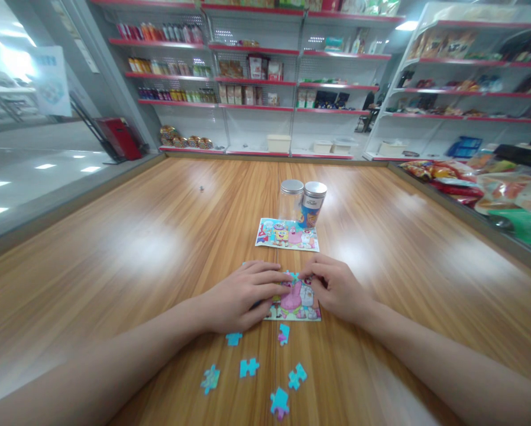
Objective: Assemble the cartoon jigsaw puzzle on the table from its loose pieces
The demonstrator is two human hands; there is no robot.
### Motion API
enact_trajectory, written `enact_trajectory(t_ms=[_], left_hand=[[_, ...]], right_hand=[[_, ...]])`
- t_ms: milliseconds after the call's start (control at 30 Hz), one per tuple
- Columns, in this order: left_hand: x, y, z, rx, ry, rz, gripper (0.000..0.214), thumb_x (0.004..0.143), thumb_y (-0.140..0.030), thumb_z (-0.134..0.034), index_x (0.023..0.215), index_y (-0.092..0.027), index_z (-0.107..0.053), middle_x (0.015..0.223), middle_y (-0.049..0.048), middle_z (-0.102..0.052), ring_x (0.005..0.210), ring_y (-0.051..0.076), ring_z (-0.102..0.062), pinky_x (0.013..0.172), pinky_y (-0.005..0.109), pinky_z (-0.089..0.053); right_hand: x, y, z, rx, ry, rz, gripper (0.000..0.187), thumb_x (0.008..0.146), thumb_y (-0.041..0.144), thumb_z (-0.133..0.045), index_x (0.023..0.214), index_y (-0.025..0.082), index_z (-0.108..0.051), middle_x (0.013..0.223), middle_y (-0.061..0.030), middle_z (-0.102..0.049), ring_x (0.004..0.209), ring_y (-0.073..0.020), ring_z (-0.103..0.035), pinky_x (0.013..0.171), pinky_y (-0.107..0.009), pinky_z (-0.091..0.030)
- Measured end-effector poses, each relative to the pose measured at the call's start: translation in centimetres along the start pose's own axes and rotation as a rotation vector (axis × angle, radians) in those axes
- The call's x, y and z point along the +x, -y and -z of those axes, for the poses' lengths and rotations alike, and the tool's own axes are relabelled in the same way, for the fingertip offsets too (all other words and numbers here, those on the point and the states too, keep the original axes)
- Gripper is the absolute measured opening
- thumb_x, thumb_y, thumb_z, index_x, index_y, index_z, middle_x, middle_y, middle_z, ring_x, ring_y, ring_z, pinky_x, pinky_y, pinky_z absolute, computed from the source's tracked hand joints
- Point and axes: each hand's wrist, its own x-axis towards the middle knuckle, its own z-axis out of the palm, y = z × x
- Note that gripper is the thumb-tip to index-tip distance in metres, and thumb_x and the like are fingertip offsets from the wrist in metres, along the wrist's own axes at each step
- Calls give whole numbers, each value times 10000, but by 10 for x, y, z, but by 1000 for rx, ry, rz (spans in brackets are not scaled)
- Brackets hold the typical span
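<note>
A partly assembled jigsaw puzzle (pixel 291 299) with pink and white cartoon figures lies flat on the table, its upper edge uneven. My left hand (pixel 243 296) rests palm down over the puzzle's left side, fingers stretched out, and hides that part. At the upper right edge, my right hand (pixel 334 287) has thumb and fingers pinched together on a puzzle piece, mostly covered by the fingertips. Several loose pieces lie nearer to me: a light blue piece (pixel 249 367), a blue and pink piece (pixel 279 403) and a greenish-blue piece (pixel 210 378) among them.
Beyond the puzzle lies a printed reference picture (pixel 283 235). On its far edge stand a clear jar (pixel 291 204) and a labelled jar (pixel 312 204), both silver-lidded. Snack packs (pixel 452 177) sit to the right. Stocked shelves (pixel 256 80) line the wall behind the wooden table (pixel 128 296).
</note>
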Motion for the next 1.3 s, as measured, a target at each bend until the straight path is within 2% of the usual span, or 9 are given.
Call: enact_trajectory(t_ms=[200, 633, 800, 900, 1033, 1167, 1300], left_hand=[[0, 0, 0, 9, 22, 6, 468, 953, -151, -508, 1406, -257, -553, 1474, 47, -560, 1383, 278, -472, 1165, 518, -398], [0, 0, -1, -7, -22, -6, 481, 935, -151, -533, 1401, -265, -556, 1441, 65, -587, 1355, 280, -503, 1148, 513, -422], [-3, 2, 0, -21, -87, -19, 455, 895, -99, -529, 1313, -253, -623, 1432, 84, -569, 1330, 273, -500, 1122, 489, -436], [-5, 4, -1, -13, -213, 15, 379, 879, -67, -512, 1166, -235, -694, 1286, 92, -641, 1188, 249, -570, 1026, 451, -478], [-8, 8, -4, 15, -355, 96, 278, 853, -56, -499, 877, -205, -732, 907, 62, -696, 871, 189, -609, 791, 348, -477], [-11, 9, -3, 62, -406, 223, 273, 751, -32, -478, 598, -183, -646, 593, -4, -629, 591, 127, -544, 696, 323, -400], [-12, 11, -4, 84, -389, 380, 265, 692, -26, -461, 530, -177, -606, 548, -35, -646, 489, 103, -506, 681, 317, -385]], right_hand=[[0, -1, 0, 4, -2, 8, 331, 810, -39, -510, 911, 188, -728, 841, -34, -648, 781, -159, -634, 681, -265, -498], [1, 2, 1, -5, 4, 11, 317, 815, -28, -509, 891, 195, -720, 834, -33, -643, 770, -159, -629, 675, -266, -498], [1, 6, 2, -29, -94, -17, 325, 821, -15, -514, 985, 198, -697, 895, -43, -604, 750, -152, -601, 664, -267, -495], [-1, 5, 1, -43, -63, 29, 299, 835, 4, -519, 935, 202, -720, 912, -53, -575, 761, -155, -593, 655, -272, -493], [-1, 6, 1, -51, -40, 85, 295, 832, 11, -523, 907, 210, -727, 905, -54, -575, 781, -166, -600, 671, -286, -503], [-1, 9, 2, -51, -1, 167, 292, 821, 23, -533, 946, 212, -717, 950, -69, -613, 831, -188, -614, 710, -313, -518], [-2, 7, 1, -92, 72, 181, 287, 817, 17, -520, 891, 212, -717, 934, -71, -656, 864, -207, -626, 756, -340, -527]])
